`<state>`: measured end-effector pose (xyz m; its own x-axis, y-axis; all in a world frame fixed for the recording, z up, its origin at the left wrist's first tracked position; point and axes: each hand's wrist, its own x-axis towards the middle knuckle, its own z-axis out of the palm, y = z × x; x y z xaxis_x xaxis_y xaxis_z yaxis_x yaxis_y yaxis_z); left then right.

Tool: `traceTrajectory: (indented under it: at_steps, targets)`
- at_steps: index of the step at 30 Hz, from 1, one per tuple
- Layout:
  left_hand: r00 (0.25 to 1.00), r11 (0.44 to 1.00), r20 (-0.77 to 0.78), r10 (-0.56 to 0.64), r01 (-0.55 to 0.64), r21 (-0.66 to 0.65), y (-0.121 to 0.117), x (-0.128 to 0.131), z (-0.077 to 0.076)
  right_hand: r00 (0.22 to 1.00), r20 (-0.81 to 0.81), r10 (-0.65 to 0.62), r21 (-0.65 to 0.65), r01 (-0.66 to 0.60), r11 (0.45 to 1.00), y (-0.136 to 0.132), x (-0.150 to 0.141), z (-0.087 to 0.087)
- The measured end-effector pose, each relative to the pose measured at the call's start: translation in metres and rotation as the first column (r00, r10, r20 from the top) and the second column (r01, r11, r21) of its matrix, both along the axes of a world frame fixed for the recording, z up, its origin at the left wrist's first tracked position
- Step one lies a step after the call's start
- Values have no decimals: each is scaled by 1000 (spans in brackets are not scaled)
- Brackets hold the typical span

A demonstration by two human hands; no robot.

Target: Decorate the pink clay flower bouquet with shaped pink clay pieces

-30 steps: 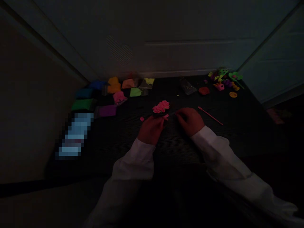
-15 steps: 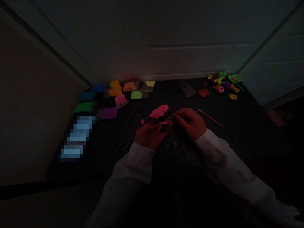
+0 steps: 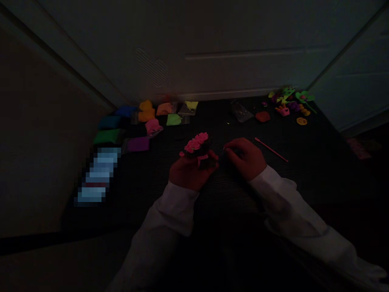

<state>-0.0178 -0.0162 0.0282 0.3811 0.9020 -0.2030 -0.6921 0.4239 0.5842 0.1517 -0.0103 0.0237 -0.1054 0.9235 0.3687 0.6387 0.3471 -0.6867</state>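
The left hand [image 3: 187, 174] closes around a pink flower bouquet [image 3: 196, 142]; right of it, the right hand [image 3: 247, 159] curls, whether gripping anything I can't tell.

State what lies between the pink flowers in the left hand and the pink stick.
The right hand lies there: the head view shows it between the pink flowers and the pink stick.

A bright, pixelated rectangle [image 3: 99, 174] lies at the left of the dark worktop [image 3: 158, 186], near a green packet [image 3: 107, 136] and a purple packet [image 3: 138, 144], with a blue packet [image 3: 126, 111] farther back. Toward the far right corner lie a green flower [image 3: 304, 97] and a flat yellow disc [image 3: 302, 121]. Behind stands a panelled surface [image 3: 243, 73] bearing a striped heart [image 3: 152, 68].
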Motion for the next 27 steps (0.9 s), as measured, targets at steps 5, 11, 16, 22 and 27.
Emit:
traceTrajectory:
  at_steps: [5, 11, 16, 22, 27]
  targets:
    - [994, 992, -8, 111, -112, -53, 1, 0, 4, 989, 128, -77, -132, 94, 987, 7, 6, -11]
    - [980, 979, -48, 193, -195, -51, 1, -3, 7, 955, 297, -9, -146, 55, 988, 11, 11, -17]
    - [964, 963, -45, 263, -265, -42, 1, -13, 9, 890, 441, -112, -101, 173, 980, 12, 11, -16]
    - [936, 940, -90, 340, -341, 3, 5, -35, 7, 797, 579, -170, -25, 226, 974, 14, 0, -16]
    - [917, 920, -75, 391, -388, 54, 8, -53, 4, 782, 614, -109, -16, 150, 989, 18, -3, -17]
